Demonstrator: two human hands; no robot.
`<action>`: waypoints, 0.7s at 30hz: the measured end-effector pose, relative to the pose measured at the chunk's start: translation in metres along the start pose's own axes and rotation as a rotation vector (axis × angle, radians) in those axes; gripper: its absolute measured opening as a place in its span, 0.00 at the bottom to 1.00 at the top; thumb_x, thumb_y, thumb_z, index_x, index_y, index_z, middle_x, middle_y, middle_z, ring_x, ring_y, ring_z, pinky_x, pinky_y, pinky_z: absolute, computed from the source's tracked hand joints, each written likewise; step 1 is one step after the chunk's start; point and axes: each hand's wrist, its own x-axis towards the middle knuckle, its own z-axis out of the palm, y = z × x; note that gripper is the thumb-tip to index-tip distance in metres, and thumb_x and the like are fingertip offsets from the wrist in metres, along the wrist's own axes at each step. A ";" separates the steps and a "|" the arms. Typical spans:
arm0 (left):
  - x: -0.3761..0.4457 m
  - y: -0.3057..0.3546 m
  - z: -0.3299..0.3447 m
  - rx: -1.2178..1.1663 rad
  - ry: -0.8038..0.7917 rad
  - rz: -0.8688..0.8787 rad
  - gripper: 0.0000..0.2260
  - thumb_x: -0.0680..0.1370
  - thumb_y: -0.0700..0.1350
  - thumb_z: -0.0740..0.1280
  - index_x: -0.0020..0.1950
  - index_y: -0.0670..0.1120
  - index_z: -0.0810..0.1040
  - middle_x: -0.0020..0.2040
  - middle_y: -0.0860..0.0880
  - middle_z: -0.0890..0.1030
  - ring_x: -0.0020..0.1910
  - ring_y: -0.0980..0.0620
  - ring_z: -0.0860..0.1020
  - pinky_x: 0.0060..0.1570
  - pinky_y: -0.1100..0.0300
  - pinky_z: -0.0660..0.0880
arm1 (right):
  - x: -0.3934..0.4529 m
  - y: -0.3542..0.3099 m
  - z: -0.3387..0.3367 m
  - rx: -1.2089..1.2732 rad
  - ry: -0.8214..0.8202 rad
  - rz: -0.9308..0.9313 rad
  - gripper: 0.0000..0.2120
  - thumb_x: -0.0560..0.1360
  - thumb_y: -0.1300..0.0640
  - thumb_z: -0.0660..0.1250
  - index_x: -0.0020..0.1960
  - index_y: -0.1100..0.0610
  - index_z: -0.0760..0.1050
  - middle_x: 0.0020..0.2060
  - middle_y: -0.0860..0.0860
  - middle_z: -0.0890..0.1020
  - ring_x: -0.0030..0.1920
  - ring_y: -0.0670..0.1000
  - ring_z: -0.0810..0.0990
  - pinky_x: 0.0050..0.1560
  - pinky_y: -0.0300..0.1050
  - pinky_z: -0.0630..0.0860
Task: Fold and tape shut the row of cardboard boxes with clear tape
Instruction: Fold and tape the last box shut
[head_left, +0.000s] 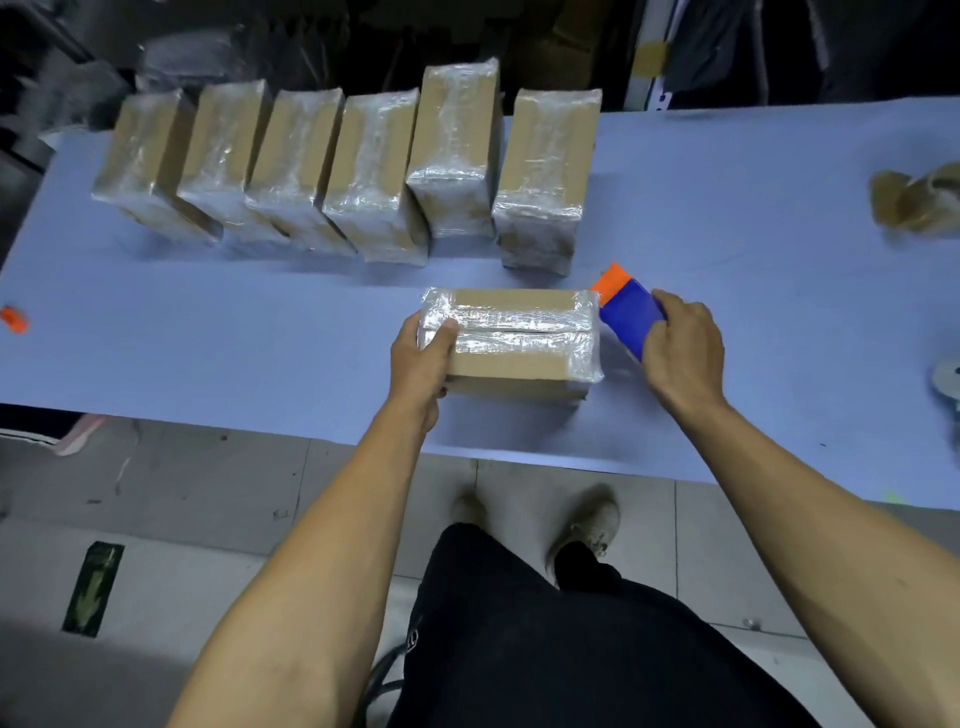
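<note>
Left hand (423, 358) clamps the box (511, 340) steady; right hand (680, 345) grips the tape dispenser (626, 309); press tape flat across the right end seam.

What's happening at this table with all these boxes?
A person is taping cardboard boxes shut. The left hand grips one end of a box lying on the blue table, while the right hand holds a blue and orange tape dispenser at its other end. Six taped boxes stand in a row behind.

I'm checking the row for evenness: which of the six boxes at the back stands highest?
The fifth box from the left. Its top rises above its neighbours' tops, including the rightmost box beside it.
</note>
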 end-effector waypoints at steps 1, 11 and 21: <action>0.000 0.000 0.000 0.001 0.000 0.001 0.22 0.80 0.53 0.68 0.73 0.55 0.71 0.66 0.46 0.79 0.46 0.48 0.77 0.40 0.52 0.70 | 0.001 0.000 -0.006 0.045 -0.024 0.040 0.19 0.77 0.60 0.57 0.66 0.56 0.73 0.55 0.59 0.76 0.54 0.59 0.73 0.55 0.54 0.72; -0.004 0.003 -0.002 0.004 -0.038 0.048 0.18 0.82 0.52 0.66 0.72 0.54 0.72 0.63 0.46 0.80 0.43 0.51 0.76 0.23 0.67 0.70 | -0.004 -0.034 -0.051 -0.143 0.073 -0.157 0.21 0.70 0.45 0.68 0.60 0.49 0.69 0.50 0.50 0.75 0.47 0.56 0.76 0.42 0.46 0.67; -0.008 0.015 -0.010 0.376 -0.003 0.237 0.14 0.80 0.53 0.63 0.63 0.50 0.77 0.58 0.45 0.82 0.56 0.39 0.79 0.58 0.44 0.78 | -0.031 -0.132 -0.031 -0.056 -0.253 -0.554 0.26 0.70 0.42 0.68 0.66 0.45 0.68 0.54 0.47 0.80 0.50 0.53 0.78 0.49 0.50 0.76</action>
